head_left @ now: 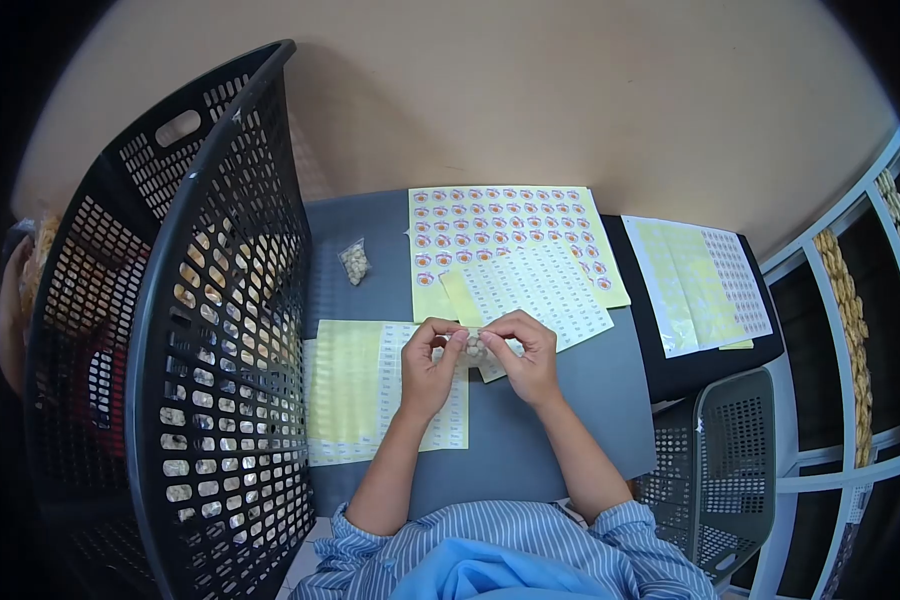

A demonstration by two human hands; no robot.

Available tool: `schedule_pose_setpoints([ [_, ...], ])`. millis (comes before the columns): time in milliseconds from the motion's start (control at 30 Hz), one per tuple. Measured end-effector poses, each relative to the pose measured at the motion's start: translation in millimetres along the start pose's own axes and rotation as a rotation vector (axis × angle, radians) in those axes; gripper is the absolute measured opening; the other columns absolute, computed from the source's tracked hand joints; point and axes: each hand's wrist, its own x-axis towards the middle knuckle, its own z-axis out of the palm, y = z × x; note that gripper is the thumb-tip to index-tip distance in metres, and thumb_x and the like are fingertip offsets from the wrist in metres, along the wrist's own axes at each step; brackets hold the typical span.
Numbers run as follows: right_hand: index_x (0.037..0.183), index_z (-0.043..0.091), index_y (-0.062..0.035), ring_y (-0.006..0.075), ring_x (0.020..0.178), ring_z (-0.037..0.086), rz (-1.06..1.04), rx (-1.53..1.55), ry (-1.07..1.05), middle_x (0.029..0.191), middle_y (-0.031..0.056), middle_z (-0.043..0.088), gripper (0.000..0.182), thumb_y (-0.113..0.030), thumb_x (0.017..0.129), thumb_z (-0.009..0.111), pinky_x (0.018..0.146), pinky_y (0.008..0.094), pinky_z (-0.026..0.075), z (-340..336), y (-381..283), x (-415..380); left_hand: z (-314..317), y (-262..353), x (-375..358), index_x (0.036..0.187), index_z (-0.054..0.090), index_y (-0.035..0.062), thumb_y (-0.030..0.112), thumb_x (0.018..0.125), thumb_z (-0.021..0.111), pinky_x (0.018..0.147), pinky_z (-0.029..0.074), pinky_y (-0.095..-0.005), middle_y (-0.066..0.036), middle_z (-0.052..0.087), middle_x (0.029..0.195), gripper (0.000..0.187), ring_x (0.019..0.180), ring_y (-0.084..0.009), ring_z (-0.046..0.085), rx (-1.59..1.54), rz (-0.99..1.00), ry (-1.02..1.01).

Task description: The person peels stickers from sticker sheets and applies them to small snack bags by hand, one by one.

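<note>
Small clear bag [475, 347] of pale pieces, held up between both hands in front of the striped shirt [530, 530]. Hangs over the grey table [605, 385], pinched along its upper edge. Has the thumb and forefinger of the left hand [433, 362] clamped on one side and those of the right hand [528, 358] clamped on the other, with the two sets of fingertips near each other. Looks too small to tell whether open or sealed at the mouth. Shares the table with a second bag [354, 262] of pale pieces, lying farther back and left of the hands. Has a yellowish sheet [350, 390] of labels to the left, partly hidden by the left forearm [395, 465]. Faces a large sheet [500, 215] of orange-centred stickers toward the wall [570, 100], overlapped by a tilted sheet [540, 290] of small labels. Has a tall dark basket [157, 270] well to the left.
</note>
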Motion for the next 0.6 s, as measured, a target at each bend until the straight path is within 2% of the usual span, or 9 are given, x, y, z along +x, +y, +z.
schedule_pose_setpoints([
  [67,0.079,0.063,0.0015,0.0116,0.065,0.056,0.025,0.026,0.01,0.074,0.0068,0.06,0.006,0.0,0.073,0.063,0.061,0.023,0.045,2,0,0,-2,1,-1,0.084,0.057,0.0017,0.011,0.083,0.058,0.061,0.041,-0.0219,-0.005,0.06,0.078,0.009,0.067,-0.0089,0.054,0.004,-0.001,0.008],
  [133,0.078,0.064,0.0013,0.0118,0.064,0.056,0.045,0.047,0.015,0.074,0.0069,0.06,0.005,-0.001,0.073,0.064,0.06,0.023,0.045,3,-2,2,-3,5,-1,0.086,0.054,0.0022,0.009,0.084,0.056,0.07,0.041,-0.022,-0.002,0.056,0.08,0.007,0.075,-0.0076,0.051,0.064,-0.032,-0.048],
  [233,0.075,0.064,0.001,0.0114,0.064,0.055,0.104,0.099,0.025,0.071,0.0067,0.06,0.003,0.0,0.072,0.064,0.06,0.0226,0.044,2,-3,4,-4,-1,2,0.081,0.06,0.0021,0.012,0.082,0.058,0.064,0.041,-0.0241,-0.004,0.061,0.077,0.01,0.069,-0.0091,0.054,0.06,0.02,-0.031],
  [300,0.075,0.065,0.0009,0.0117,0.065,0.055,0.058,-0.032,-0.017,0.069,0.0064,0.06,0.004,-0.001,0.072,0.065,0.061,0.0229,0.044,-2,-1,3,-7,0,4,0.081,0.061,0.0021,0.012,0.082,0.058,0.065,0.041,-0.0244,-0.004,0.061,0.076,0.011,0.069,-0.0093,0.054,0.072,0.009,-0.046],
  [433,0.072,0.065,0.0007,0.0116,0.064,0.056,0.047,-0.034,0.015,0.067,0.0059,0.06,0.001,-0.001,0.071,0.065,0.061,0.023,0.043,-5,-1,3,-8,13,7,0.081,0.062,0.0011,0.014,0.084,0.055,0.067,0.042,-0.0244,-0.005,0.061,0.076,0.015,0.071,-0.0098,0.054,0.029,-0.047,-0.06],
  [500,0.084,0.064,-0.0003,0.0175,0.075,0.059,0.108,-0.021,-0.091,0.08,0.0095,0.062,0.017,-0.006,0.069,0.069,0.069,0.0273,0.045,-9,4,2,-10,16,9,0.08,0.062,0.0008,0.014,0.085,0.055,0.067,0.042,-0.0243,-0.005,0.061,0.076,0.015,0.072,-0.0099,0.054,0.074,-0.034,-0.064],
  [533,0.084,0.064,-0.0003,0.0175,0.075,0.059,0.109,-0.023,-0.094,0.08,0.0095,0.062,0.017,-0.006,0.069,0.069,0.069,0.0273,0.045,-9,3,3,-11,16,9,0.08,0.062,0.0004,0.014,0.085,0.055,0.068,0.042,-0.0242,-0.005,0.061,0.077,0.016,0.072,-0.01,0.055,0.127,-0.017,-0.065],
  [600,0.107,0.055,-0.0022,0.0258,0.096,0.055,-0.054,-0.228,-0.155,0.103,0.0135,0.058,0.051,-0.018,0.063,0.075,0.083,0.0337,0.042,-7,-1,9,-15,8,11,0.08,0.057,0.0006,0.017,0.088,0.05,0.067,0.042,-0.0246,-0.005,0.059,0.074,0.02,0.069,-0.0104,0.054,0.127,0.033,-0.032],
])
